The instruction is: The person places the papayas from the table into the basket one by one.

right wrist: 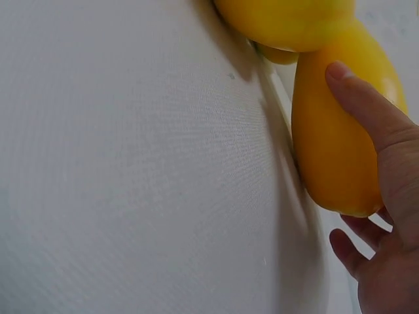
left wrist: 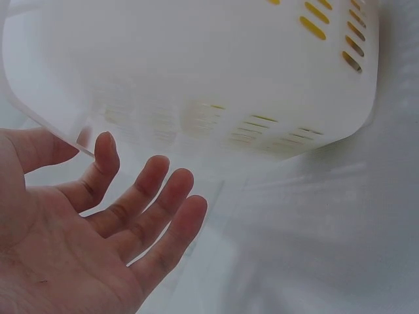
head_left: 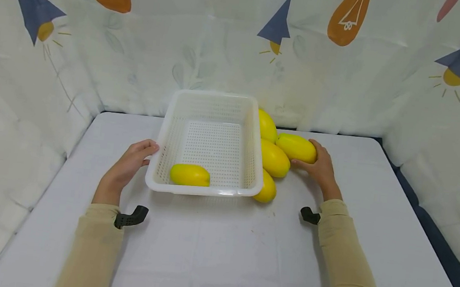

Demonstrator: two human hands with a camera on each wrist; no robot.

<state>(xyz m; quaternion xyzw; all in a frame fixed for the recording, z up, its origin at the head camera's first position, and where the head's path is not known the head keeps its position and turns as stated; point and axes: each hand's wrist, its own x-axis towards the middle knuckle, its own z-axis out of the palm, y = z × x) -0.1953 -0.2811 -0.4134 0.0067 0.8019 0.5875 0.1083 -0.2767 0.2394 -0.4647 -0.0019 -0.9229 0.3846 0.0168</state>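
My left hand (head_left: pixel 130 163) pinches the left rim of a white plastic basket (head_left: pixel 203 190) between thumb and index finger. The other fingers spread loosely below the rim in the left wrist view. Inside the basket, one yellow mango (head_left: pixel 190 175) lies near the front left. With thumb and fingers round its right end, my right hand (head_left: pixel 320 167) grips another yellow mango (head_left: pixel 295 147), which shows large in the right wrist view. That mango touches other mangoes (head_left: pixel 275 159) grouped along the basket's right side. The basket hides part of this group.
A white cloth covers the table (head_left: pixel 217 255). Behind it hangs a pale printed curtain (head_left: pixel 224 48), close to the table's back edge. Small crumbs lie on the cloth in front of the mangoes. A black wrist mount (head_left: pixel 132 217) sticks out from the left sleeve.
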